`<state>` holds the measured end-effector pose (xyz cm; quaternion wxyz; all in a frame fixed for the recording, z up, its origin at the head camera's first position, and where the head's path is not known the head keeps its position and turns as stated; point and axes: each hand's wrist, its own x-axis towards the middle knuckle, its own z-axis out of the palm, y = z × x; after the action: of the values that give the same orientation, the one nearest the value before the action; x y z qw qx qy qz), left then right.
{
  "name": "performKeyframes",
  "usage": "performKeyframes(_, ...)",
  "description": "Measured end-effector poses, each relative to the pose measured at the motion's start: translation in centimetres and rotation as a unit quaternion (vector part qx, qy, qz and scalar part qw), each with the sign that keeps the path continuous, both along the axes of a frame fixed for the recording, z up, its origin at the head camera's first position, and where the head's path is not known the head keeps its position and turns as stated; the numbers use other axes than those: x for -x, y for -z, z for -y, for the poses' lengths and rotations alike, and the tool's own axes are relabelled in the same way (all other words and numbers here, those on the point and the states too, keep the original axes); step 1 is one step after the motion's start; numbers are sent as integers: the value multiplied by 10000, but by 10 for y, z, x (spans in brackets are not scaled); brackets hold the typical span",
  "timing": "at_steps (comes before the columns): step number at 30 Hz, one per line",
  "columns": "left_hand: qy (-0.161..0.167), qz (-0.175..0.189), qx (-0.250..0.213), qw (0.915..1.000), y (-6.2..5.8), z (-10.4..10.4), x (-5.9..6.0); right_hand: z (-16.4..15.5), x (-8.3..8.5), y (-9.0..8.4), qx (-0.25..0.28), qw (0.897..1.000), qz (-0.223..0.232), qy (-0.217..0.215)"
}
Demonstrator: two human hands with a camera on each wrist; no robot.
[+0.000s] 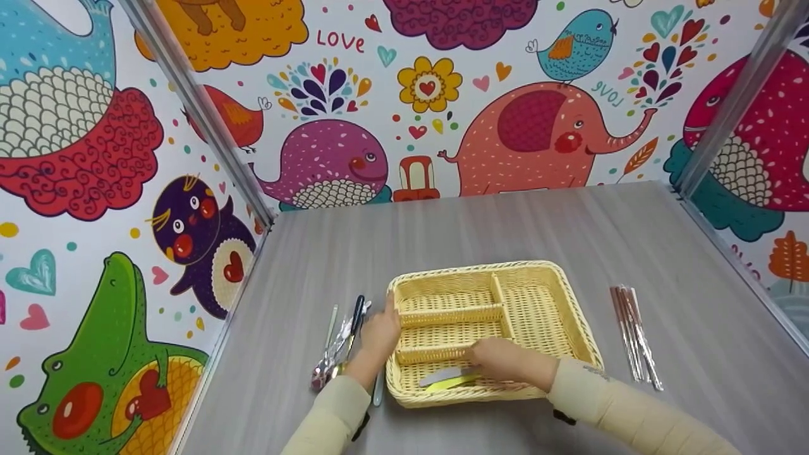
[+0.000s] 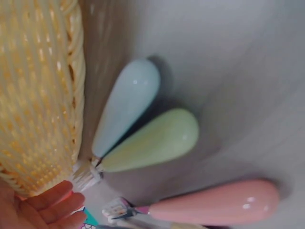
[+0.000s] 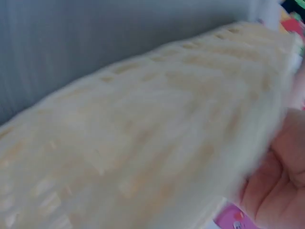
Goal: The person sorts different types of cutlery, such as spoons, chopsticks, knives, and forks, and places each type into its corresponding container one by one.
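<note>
A yellow wicker tray (image 1: 572, 316) with several compartments sits mid-table. My right hand (image 1: 505, 363) reaches into its near compartment and holds a knife (image 1: 445, 379) with a grey blade and yellow-green handle, lying low along the front wall. My left hand (image 1: 379, 335) rests with relaxed fingers (image 2: 47, 205) against the tray's left outer wall (image 2: 38, 95). Loose cutlery (image 1: 341, 344) lies just left of that hand; the left wrist view shows a pale blue handle (image 2: 126, 107), a green one (image 2: 152, 140) and a pink one (image 2: 219, 202). The right wrist view is blurred, showing only wicker (image 3: 143, 143) and my palm (image 3: 281, 191).
A bundle of metallic chopsticks (image 1: 635, 335) lies on the grey table (image 1: 442, 234) right of the tray. Patterned walls with metal posts (image 1: 202, 114) close in the table on three sides.
</note>
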<state>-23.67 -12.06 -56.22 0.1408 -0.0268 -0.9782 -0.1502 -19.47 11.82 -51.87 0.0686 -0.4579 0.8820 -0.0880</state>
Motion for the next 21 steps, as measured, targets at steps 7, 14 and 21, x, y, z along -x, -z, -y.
performKeyframes(7,53,-218,14,9997,2,1,0,-54,23,-41,1825,9769,13,1111)
performKeyframes(14,73,-431,81,9990,4,1,0,-131,33,-43,2763,9033,-448,3250)
performKeyframes(21,50,-441,132,9989,2,0,0,-180,25,-2,2051,8875,-385,4109)
